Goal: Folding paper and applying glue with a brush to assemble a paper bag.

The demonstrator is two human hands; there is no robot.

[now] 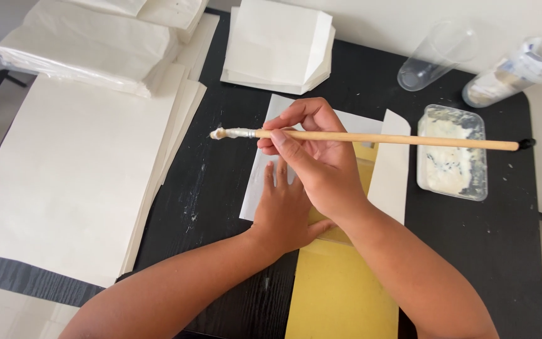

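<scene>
My right hand grips a long wooden brush near its metal ferrule, held level, its paste-covered tip pointing left above the black table. Under that hand, my left hand lies flat, fingers spread, pressing a white sheet of paper that is folded around a yellow template board. The right flap of the sheet stands slightly raised. My arms cross, the right forearm passing over the left wrist.
A clear plastic tub of white paste sits to the right. Behind it lie a tipped clear cup and a plastic container. A stack of folded white paper lies at the back, large white sheets at the left.
</scene>
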